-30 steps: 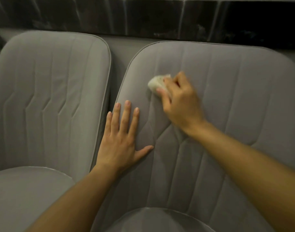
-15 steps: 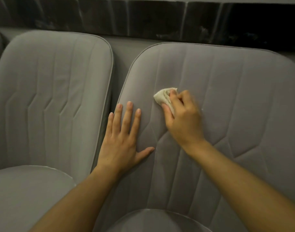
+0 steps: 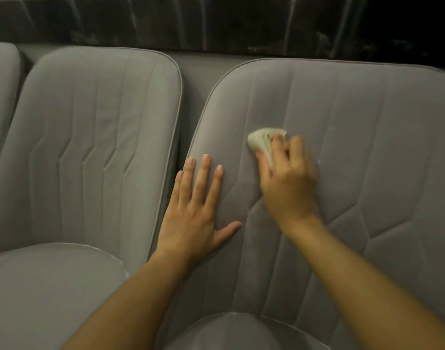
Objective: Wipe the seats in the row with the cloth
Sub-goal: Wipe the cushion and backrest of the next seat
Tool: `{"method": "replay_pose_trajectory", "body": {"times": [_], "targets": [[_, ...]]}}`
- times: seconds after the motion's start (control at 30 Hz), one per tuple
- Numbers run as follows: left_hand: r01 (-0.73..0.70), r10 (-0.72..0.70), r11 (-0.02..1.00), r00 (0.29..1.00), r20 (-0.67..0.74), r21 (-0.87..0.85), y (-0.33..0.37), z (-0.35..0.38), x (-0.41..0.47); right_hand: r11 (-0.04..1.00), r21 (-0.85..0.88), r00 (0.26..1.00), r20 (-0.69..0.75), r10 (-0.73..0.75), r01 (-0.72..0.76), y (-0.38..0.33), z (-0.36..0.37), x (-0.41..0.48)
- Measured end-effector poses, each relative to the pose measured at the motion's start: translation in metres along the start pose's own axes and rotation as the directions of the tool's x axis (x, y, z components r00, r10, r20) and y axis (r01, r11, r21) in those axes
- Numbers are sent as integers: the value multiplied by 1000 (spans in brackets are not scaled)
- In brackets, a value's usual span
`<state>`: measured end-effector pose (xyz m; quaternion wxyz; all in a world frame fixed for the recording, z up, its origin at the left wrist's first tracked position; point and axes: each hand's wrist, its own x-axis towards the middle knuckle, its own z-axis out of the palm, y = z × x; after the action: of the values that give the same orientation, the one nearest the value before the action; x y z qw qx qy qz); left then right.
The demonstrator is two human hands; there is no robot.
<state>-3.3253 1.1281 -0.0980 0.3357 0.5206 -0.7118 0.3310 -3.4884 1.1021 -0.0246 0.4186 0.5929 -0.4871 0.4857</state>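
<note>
- Right hand (image 3: 287, 183) grips the balled-up cloth (image 3: 260, 142) against the seat back (image 3: 342, 147); I'd keep firm, overlapping strokes.
- Left hand (image 3: 193, 213) lies flat, fingers straight, bracing.

Grey seats (image 3: 355, 152) with stitched line patterns, cream cloth (image 3: 260, 141), black marbled wall (image 3: 191, 21).

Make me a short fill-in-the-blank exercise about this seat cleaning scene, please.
The right hand presses a crumpled ___ against the backrest.
The left hand lies flat and holds ___.
The neighbouring seat stands to the ___ of the wiped one.
Missing words: cloth; nothing; left.
</note>
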Motion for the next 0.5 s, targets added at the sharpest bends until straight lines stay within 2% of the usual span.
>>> {"method": "replay_pose_trajectory", "body": {"times": [0.13,0.23,0.3,0.37,0.5], "targets": [[3,-3,1000,1000,22,20,-1,0,-4,990,126,994,78,-80,70,1,-23,-42],[9,-10,1000,1000,26,24,-1,0,-5,963,266,998,32,-57,47,9,-33,-7],[7,-8,1000,1000,26,20,-1,-1,-5,961,275,1000,-24,18,-10,16,-32,28],[6,-7,1000,1000,22,19,0,-1,-5,954,296,998,-12,59,-53,19,-26,48],[1,-1,1000,1000,3,5,0,1,-4,984,163,997,40,71,-77,4,-9,-25]]}}
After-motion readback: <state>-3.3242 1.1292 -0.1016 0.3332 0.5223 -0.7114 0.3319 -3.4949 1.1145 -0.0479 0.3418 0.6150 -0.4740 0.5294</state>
